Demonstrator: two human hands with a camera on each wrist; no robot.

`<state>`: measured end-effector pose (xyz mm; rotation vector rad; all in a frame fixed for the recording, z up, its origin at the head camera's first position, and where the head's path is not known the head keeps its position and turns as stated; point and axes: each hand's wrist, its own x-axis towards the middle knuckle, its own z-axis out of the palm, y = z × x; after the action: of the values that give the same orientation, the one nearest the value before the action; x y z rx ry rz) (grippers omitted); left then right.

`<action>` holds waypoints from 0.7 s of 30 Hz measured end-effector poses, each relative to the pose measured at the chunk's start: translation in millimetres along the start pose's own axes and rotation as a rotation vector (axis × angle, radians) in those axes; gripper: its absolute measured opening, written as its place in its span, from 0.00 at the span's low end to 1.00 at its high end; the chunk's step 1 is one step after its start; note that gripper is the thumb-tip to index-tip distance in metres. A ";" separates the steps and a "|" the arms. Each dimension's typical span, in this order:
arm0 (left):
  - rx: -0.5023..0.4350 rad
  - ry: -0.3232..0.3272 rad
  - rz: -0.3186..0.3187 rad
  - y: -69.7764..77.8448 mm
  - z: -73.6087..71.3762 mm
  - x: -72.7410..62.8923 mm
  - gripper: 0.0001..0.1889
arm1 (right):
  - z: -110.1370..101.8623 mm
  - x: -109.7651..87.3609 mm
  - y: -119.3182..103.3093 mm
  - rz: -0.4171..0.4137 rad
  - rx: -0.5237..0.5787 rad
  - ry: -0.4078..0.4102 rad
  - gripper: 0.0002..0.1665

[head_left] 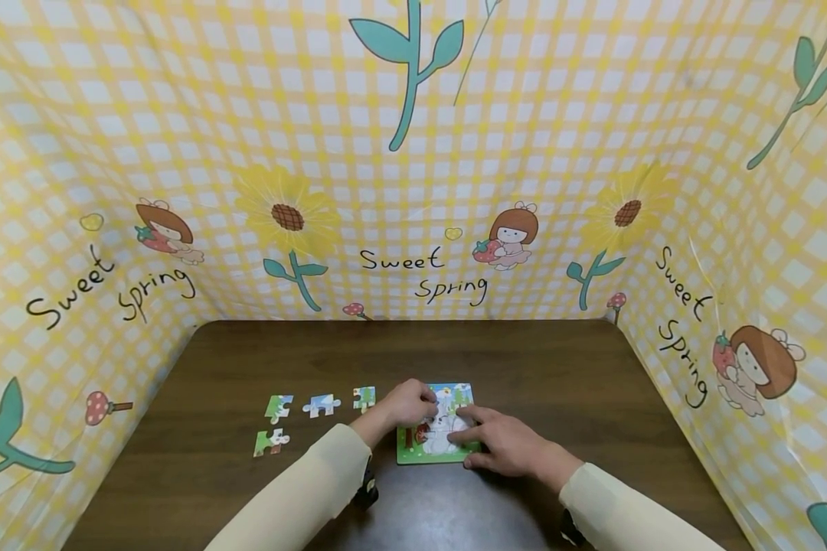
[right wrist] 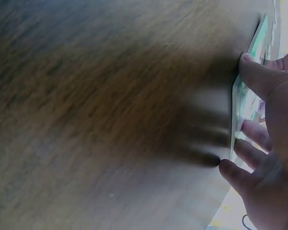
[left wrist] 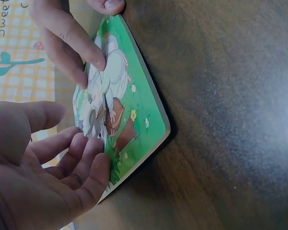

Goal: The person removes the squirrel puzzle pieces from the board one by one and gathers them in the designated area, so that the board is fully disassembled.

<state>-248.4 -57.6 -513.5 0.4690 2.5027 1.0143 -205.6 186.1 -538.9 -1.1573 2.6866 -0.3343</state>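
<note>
A jigsaw puzzle (head_left: 413,455) with a green border and a white cartoon animal lies flat on the table. At its left side, my left hand (head_left: 408,402) has curled fingers on a pale puzzle piece (left wrist: 93,122) that sits tilted and slightly raised; fingers partly hide the piece. My right hand (head_left: 510,442) reaches over the puzzle's right side, fingers extended onto the picture and thumb at the near right edge. From the right wrist view, the thumb and fingertips of that hand (right wrist: 278,124) touch the board's edge and surface.
Several loose puzzle pieces lie left of the puzzle, among them a blue one (head_left: 321,405), a green-and-white one (head_left: 271,441) and one near my left wrist (head_left: 364,397). Brown wood tabletop (head_left: 524,352) surrounds them. Yellow checked cloth (head_left: 413,184) walls in the back and sides.
</note>
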 end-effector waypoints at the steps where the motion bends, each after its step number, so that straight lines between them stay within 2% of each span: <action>1: -0.009 0.005 -0.012 -0.2 0.3 0.0 0.09 | -0.2 0.1 -0.4 -0.001 -0.004 -0.002 0.28; 4: -0.027 0.021 -0.025 -1.0 1.0 0.4 0.14 | -0.7 0.7 -1.0 -0.006 -0.023 -0.006 0.28; 15: -0.014 0.068 0.021 -6.5 2.5 2.5 0.10 | -0.9 1.0 -1.8 -0.014 -0.027 0.000 0.28; 17: -0.052 0.069 0.016 -7.2 1.6 2.2 0.09 | -1.2 1.0 -2.6 -0.011 -0.024 -0.003 0.28; 21: -0.204 0.061 0.009 -7.8 -1.3 0.7 0.08 | -1.9 0.6 -3.3 0.003 -0.011 -0.014 0.28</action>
<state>-250.9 -63.4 -518.4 0.3926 2.4173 1.2886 -204.3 183.7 -536.2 -1.1536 2.6815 -0.3106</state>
